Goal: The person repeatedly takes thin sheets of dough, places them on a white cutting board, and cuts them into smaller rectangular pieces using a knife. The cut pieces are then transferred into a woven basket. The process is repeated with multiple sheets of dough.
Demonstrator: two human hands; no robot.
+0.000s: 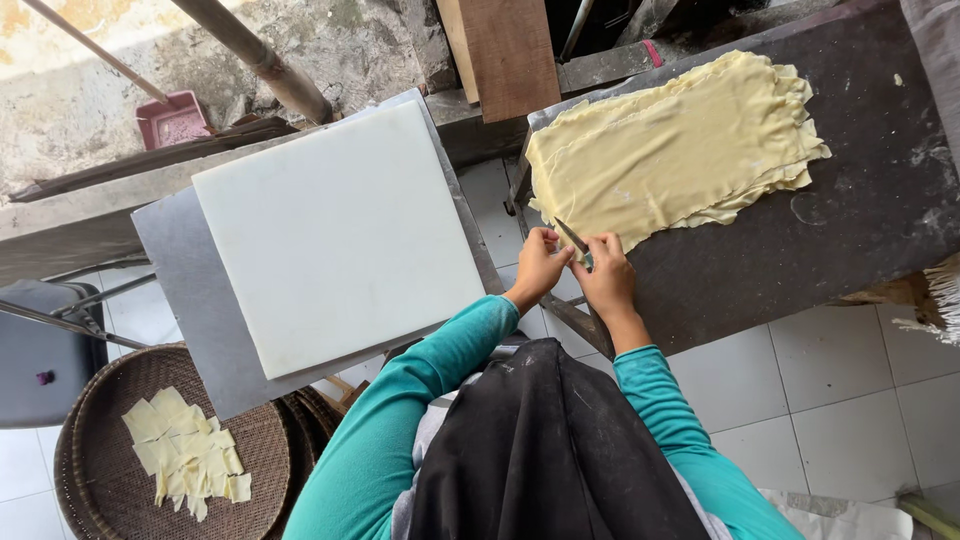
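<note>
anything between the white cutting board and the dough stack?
Head view: no object. Between the white board and dough stack there's a gap showing tiled floor; both hands sit at its near end.

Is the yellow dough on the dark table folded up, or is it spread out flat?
Spread flat. The dough sheets lie stacked in thin layers on the dark table, staggered edges showing, no fold visible.

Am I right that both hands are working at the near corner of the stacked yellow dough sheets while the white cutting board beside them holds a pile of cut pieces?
Not quite: in the head view the white cutting board is bare; the cut pieces lie in the woven basket. The rest is right.
</note>
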